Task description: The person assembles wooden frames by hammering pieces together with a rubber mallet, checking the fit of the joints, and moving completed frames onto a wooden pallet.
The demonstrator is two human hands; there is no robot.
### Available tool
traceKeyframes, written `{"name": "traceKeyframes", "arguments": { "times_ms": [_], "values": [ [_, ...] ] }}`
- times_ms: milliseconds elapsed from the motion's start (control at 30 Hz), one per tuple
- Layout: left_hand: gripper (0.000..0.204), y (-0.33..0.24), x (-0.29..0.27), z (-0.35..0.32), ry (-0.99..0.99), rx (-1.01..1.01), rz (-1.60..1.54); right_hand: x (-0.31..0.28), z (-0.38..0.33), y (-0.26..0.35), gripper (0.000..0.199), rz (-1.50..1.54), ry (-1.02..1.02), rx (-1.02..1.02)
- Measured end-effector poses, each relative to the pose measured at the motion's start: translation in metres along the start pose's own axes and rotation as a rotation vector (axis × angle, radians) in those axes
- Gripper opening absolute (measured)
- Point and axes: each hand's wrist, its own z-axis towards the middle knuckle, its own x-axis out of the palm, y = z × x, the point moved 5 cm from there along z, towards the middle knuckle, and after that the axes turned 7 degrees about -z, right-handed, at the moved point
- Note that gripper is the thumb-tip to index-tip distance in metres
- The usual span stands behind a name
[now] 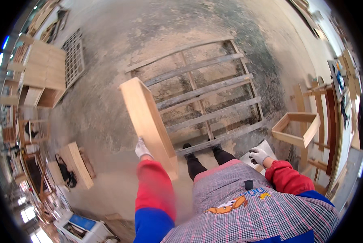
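Your left hand (142, 149), in a pale glove, grips the open wooden box (139, 109) on its outer long side, toward the end nearer you. How far your fingers wrap around the edge, you cannot tell from here. Your right hand (259, 156), also gloved, hangs off the near right corner of the pallet (204, 92) with its fingers loosely curled and nothing visible in it; a pale flat piece (270, 148) shows just behind it.

The box lies along the left side of the pallet, tilted, its far end overlapping the pallet's edge in your view; you cannot tell whether the 2 touch. Its walls look like thin, smooth, plain wood, so expect it to be stiff and fairly light, but long enough to swing or twist when only 1 hand carries it. Smooth faces may slide against a glove. Corners and thin edges would probably dent or loosen if knocked. The steadiest hold is likely 1 hand at the middle of each long wall, or 1 near each end, with fingers hooked over the rims.

Right of the pallet stands another wooden frame (289, 137). Well left of it lie boards (81, 166) with a black strap (64, 168).
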Motion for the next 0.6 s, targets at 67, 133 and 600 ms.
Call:
{"name": "traceKeyframes", "arguments": {
  "times_ms": [67,133,600],
  "values": [
    [0.039,0.011,0.005,0.074,-0.005,-0.023,-0.153,0.012,-0.011,-0.008,0.039,-0.053,-0.036,0.032],
    [0.043,0.018,0.011,0.123,-0.012,-0.074,-0.186,0.030,-0.016,-0.043,0.039,0.095,-0.107,0.134],
    [0.058,0.022,0.047,0.260,-0.131,-0.130,0.166,0.156,-0.093,-0.011,0.039,0.113,-0.095,0.172]
  ]
}}
